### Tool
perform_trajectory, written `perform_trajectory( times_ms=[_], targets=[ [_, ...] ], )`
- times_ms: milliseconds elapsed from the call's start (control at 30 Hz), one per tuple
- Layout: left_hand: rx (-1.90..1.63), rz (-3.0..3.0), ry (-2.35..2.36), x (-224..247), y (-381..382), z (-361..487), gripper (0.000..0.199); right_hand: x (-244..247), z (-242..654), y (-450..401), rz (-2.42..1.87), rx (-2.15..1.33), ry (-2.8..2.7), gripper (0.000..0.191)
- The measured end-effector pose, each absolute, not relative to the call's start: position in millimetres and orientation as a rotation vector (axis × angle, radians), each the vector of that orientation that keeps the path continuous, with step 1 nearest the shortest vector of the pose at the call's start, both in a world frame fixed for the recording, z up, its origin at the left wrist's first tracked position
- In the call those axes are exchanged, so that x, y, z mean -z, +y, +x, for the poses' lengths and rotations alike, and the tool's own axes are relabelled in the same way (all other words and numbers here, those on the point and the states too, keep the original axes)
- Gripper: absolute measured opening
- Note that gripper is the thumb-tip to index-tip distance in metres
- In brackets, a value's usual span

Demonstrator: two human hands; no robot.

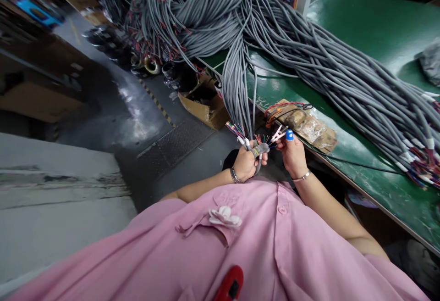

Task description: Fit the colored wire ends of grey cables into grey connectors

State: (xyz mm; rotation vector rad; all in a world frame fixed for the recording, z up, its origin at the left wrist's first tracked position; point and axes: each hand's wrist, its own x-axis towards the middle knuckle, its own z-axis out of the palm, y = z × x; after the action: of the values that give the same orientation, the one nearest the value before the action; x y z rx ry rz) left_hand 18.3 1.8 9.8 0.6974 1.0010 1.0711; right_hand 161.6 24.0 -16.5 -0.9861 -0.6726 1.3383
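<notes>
My left hand [244, 162] is closed around the ends of several grey cables [239, 85] that hang over the table edge. Thin coloured wires [235, 129] fan out from the stripped ends, beside white sleeves. A grey cover with a yellow band [260, 149] sits on a finger of this hand. Close on its right, my right hand [294, 158] is closed in a pinch by a pale pink clip [277, 134], which it appears to hold near the loose wires. A blue finger cover [289, 135] is on one of its fingertips. The exact grip is partly hidden.
A large pile of grey cables [309, 58] lies across the green table [354, 16]. Near the table edge sits a tape-wrapped block [305, 126] with red and black wires. Below stands an open cardboard box [197, 108]. A pale cabinet [62, 218] is at left.
</notes>
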Motion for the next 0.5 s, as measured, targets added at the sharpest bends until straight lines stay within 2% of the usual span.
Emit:
perform_trajectory(
  times_ms=[200,500],
  targets=[
    [-1.074,0.718,1.008,-8.6,2.5,21.2,0.037,11.1,158.9,29.9,-0.762,-1.666,-0.483,0.035],
    [-1.063,0.722,1.015,-6.2,3.6,22.2,0.036,15.8,157.0,31.9,-0.754,-1.650,-0.445,0.036]
  ],
)
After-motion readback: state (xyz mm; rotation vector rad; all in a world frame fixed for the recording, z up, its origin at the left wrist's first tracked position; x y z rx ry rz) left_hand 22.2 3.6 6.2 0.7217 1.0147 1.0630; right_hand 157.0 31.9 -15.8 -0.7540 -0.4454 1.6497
